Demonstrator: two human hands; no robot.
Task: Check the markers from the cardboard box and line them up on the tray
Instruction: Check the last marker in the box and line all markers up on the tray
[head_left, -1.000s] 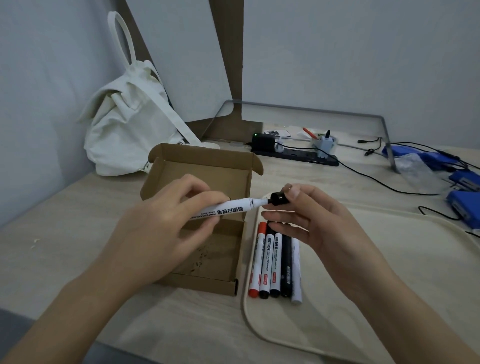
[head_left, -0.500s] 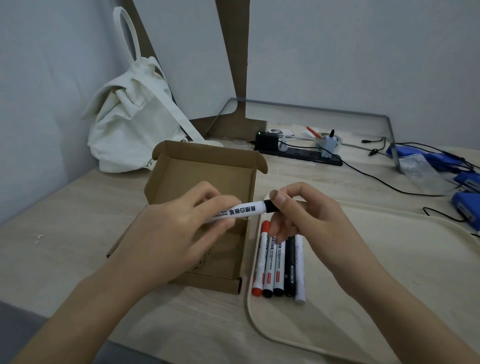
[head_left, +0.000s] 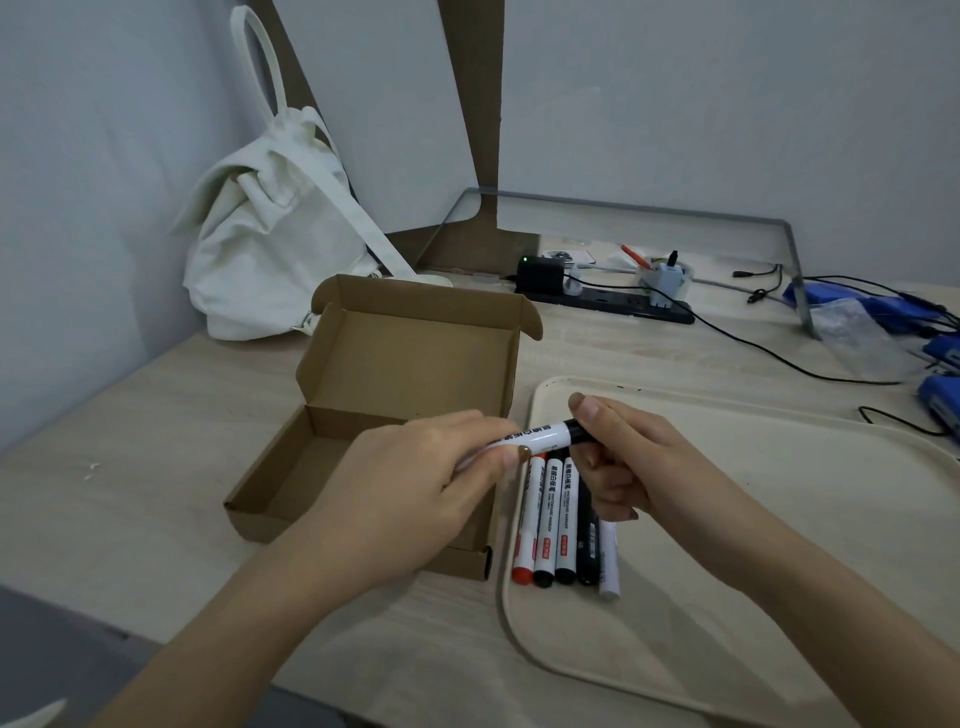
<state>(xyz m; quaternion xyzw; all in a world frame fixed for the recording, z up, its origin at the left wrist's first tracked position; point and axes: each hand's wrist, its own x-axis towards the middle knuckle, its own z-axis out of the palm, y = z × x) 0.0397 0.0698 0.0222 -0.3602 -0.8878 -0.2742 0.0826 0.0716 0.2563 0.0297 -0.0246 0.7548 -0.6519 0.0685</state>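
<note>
**Marker gripped at both ends above the tray edge**

Far left, at ten o'clock: a white bag (head_left: 270, 228) slumped against the wall, well clear of the work. Next, at nine o'clock of centre: the box (head_left: 395, 415), lid propped back, mouth up and apparently empty where visible, though partly hidden by the hand; parked just beside the tray for a short reach.

Centre: left hand (head_left: 410, 499) closed around the white barrel of the marker (head_left: 540, 435), thumb and fingers pinching it level. Held crosswise, barrel one way and cap the other, probably to press the cap home or pull it off for a check; impossible to say which.

At three o'clock of the marker: right hand (head_left: 618, 457) clamped on the black cap end, thumb on top.

Below, at six o'clock: five markers (head_left: 563, 519) lying side by side, touching, caps toward the near rim of the tray (head_left: 779, 545), tucked into its left end to leave room rightward.

Far right: cables and blue gear, unrelated.
</note>
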